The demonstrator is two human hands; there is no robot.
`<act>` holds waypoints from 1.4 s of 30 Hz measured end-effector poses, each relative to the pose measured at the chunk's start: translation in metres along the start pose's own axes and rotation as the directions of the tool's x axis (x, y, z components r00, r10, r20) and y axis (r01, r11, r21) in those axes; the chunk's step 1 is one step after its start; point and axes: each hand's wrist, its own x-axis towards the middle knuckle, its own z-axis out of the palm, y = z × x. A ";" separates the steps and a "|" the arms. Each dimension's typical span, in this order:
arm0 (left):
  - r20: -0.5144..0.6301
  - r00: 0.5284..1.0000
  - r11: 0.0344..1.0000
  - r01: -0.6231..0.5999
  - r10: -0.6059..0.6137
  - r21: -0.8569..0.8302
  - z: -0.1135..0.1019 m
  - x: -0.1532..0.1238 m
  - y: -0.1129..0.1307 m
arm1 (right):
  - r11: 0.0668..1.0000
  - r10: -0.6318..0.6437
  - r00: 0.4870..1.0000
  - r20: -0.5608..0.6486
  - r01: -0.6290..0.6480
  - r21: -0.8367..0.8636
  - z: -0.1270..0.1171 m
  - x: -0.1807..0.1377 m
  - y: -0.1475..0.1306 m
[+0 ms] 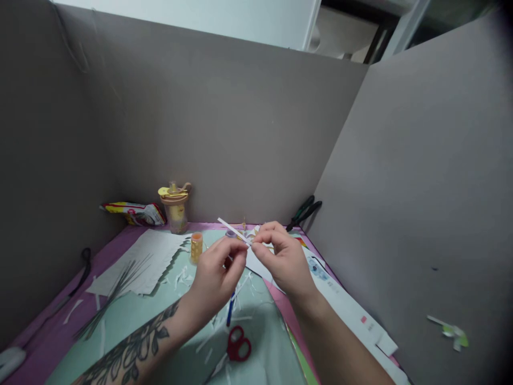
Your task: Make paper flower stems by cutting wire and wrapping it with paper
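A narrow white paper strip [233, 231] is held up over the middle of the table, slanting up to the left. My right hand [282, 256] pinches its lower end between thumb and fingers. My left hand [218, 270] is closed too, thumb and index fingertip together at the same end of the strip; how much of it lies between them is partly hidden. Below the hands, a blue pen [230, 310] and red-handled scissors [239, 344] lie on the pale green mat [160, 337] among white paper scraps.
Grey panels enclose the table. Left lie thin dark wires [116, 286] on white paper [158, 251]. Behind stand an orange-yellow small bottle [196, 247], a lidded cup [175, 211] and a colourful packet [138, 213]. Dark-handled pliers [304, 213] lean at the back right, beyond a white box [348, 305].
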 end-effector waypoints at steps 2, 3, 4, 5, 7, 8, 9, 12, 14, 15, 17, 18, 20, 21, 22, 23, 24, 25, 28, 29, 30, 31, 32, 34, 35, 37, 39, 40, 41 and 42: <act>0.014 1.000 1.000 0.011 -0.011 -0.014 0.001 0.000 0.000 | 1.000 -0.001 1.000 -0.005 0.001 -0.010 0.000 0.000 0.000; 0.021 1.000 1.000 0.020 -0.020 -0.023 0.001 0.000 0.000 | 1.000 -0.004 1.000 -0.007 0.004 -0.018 0.000 -0.001 0.000; 0.029 0.999 0.999 0.034 -0.033 -0.034 0.001 -0.001 0.001 | 1.000 -0.010 1.000 -0.010 0.009 -0.027 0.001 -0.001 -0.001; 0.038 0.998 0.997 0.055 -0.054 -0.048 0.001 -0.001 0.001 | 0.999 -0.015 1.000 -0.010 0.015 -0.036 0.001 -0.001 -0.001; 0.057 0.991 0.988 0.125 -0.120 -0.086 0.002 -0.001 0.002 | 0.998 -0.023 1.000 -0.007 0.023 -0.055 0.001 -0.001 -0.002; 0.071 0.984 0.978 0.173 -0.166 -0.115 0.003 -0.001 0.002 | 0.998 -0.024 1.000 -0.006 0.024 -0.066 0.001 -0.001 -0.003; 0.087 0.973 0.962 0.226 -0.215 -0.153 0.003 0.000 0.002 | 0.997 -0.024 1.000 -0.008 0.023 -0.079 0.001 0.000 -0.003; 0.152 0.928 0.876 0.371 -0.340 -0.308 0.004 0.003 0.001 | 0.993 -0.015 1.000 -0.015 0.013 -0.118 0.002 0.000 -0.004; 0.204 0.895 0.790 0.446 -0.396 -0.421 0.004 0.005 -0.001 | 0.991 -0.007 1.000 -0.011 0.005 -0.132 0.003 0.000 -0.004; 0.227 0.878 0.741 0.478 -0.421 -0.472 0.004 0.007 -0.003 | 0.991 -0.002 1.000 -0.007 0.001 -0.135 0.004 0.000 -0.003; 0.267 0.841 0.633 0.532 -0.471 -0.562 0.004 0.009 -0.005 | 0.991 0.007 1.000 0.001 -0.006 -0.136 0.005 0.000 -0.002; 0.282 0.820 0.579 0.556 -0.497 -0.597 0.004 0.010 -0.006 | 0.991 0.011 1.000 0.004 -0.010 -0.136 0.005 0.000 -0.002; 0.304 0.786 0.501 0.588 -0.538 -0.635 0.004 0.012 -0.006 | 0.991 0.019 1.000 0.005 -0.018 -0.134 0.005 0.000 -0.001; 0.310 0.780 0.492 0.595 -0.544 -0.635 0.003 0.012 -0.006 | 0.991 0.021 1.000 0.004 -0.020 -0.132 0.006 0.000 -0.001; 0.312 0.783 0.505 0.596 -0.538 -0.624 0.003 0.013 -0.005 | 0.991 0.024 1.000 0.002 -0.023 -0.132 0.006 0.000 0.000; 0.308 0.793 0.537 0.590 -0.526 -0.603 0.002 0.013 -0.004 | 0.991 0.026 1.000 0.002 -0.025 -0.133 0.006 0.000 0.000; 0.298 0.806 0.582 0.579 -0.511 -0.571 0.001 0.013 -0.003 | 0.991 0.028 1.000 0.005 -0.027 -0.133 0.006 -0.001 0.001; 0.280 0.820 0.632 0.565 -0.499 -0.530 0.000 0.013 -0.001 | 0.991 0.029 1.000 0.008 -0.028 -0.132 0.007 -0.001 0.001; 0.189 0.862 0.770 0.505 -0.470 -0.391 -0.003 0.012 0.003 | 0.992 0.036 0.999 0.018 -0.033 -0.122 0.009 -0.001 0.002; 0.158 0.879 0.805 0.476 -0.450 -0.353 -0.003 0.012 0.003 | 0.992 0.041 0.999 0.021 -0.039 -0.118 0.009 -0.001 0.003; 0.136 0.895 0.834 0.446 -0.426 -0.324 -0.004 0.011 0.003 | 0.992 0.050 0.998 0.025 -0.046 -0.114 0.010 0.000 0.003; 0.119 0.908 0.855 0.419 -0.402 -0.304 -0.004 0.011 0.003 | 0.992 0.059 0.998 0.030 -0.055 -0.111 0.010 0.000 0.003; 0.107 0.918 0.871 0.397 -0.382 -0.289 -0.004 0.010 0.002 | 0.992 0.069 0.997 0.035 -0.064 -0.108 0.011 0.000 0.003; 0.089 0.934 0.895 0.358 -0.347 -0.266 -0.003 0.009 0.000 | 0.992 0.082 0.996 0.039 -0.078 -0.099 0.011 0.000 0.003; 0.081 0.942 0.908 0.337 -0.327 -0.251 -0.003 0.008 -0.001 | 0.992 0.086 0.996 0.036 -0.082 -0.095 0.012 0.000 0.003; 0.061 0.958 0.937 0.286 -0.279 -0.200 -0.002 0.007 -0.004 | 0.992 0.088 0.996 0.027 -0.085 -0.091 0.012 -0.001 0.003; 0.040 0.975 0.967 0.221 -0.218 -0.128 -0.002 0.006 -0.005 | 0.992 0.088 0.996 0.019 -0.086 -0.090 0.012 -0.001 0.003; 0.032 0.982 0.978 0.187 -0.184 -0.091 -0.003 0.006 -0.006 | 0.992 0.089 0.996 0.017 -0.087 -0.089 0.012 -0.001 0.003; 0.026 0.988 0.987 0.151 -0.150 -0.058 -0.003 0.006 -0.006 | 0.992 0.090 0.996 0.014 -0.088 -0.087 0.012 0.000 0.004; 0.023 0.993 0.993 0.118 -0.117 -0.030 -0.004 0.006 -0.006 | 0.993 0.090 0.996 0.011 -0.089 -0.084 0.012 0.000 0.004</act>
